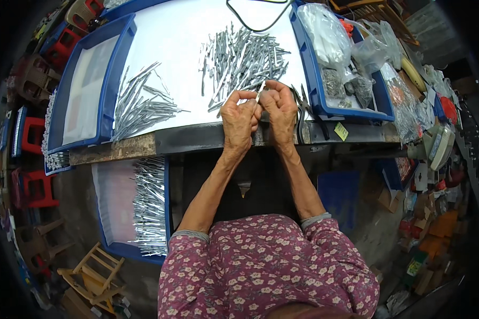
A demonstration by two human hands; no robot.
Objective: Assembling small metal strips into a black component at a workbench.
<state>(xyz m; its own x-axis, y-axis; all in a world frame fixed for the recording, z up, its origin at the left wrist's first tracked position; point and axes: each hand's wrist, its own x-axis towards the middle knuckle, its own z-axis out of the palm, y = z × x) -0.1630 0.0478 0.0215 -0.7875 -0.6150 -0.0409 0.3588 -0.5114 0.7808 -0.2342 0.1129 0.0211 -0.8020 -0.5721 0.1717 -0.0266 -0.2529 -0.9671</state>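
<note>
Near the table's front edge, both of my hands pinch one thin silvery metal strip, which stands nearly upright between the fingertips. My left hand is closed on it from the left, thumb and forefinger together. Closed on its other side, my right hand hides part of the strip. Just beyond my fingers spreads a large loose pile of similar grey metal strips on the white tabletop. A smaller heap of strips lies to the left. Dark-handled pliers rest right of my right hand.
A blue tray with a pale lining stands at the table's left. At the right, a blue bin holds plastic bags and small metal parts. Below the table, another blue tray contains many strips. Red stools stand far left.
</note>
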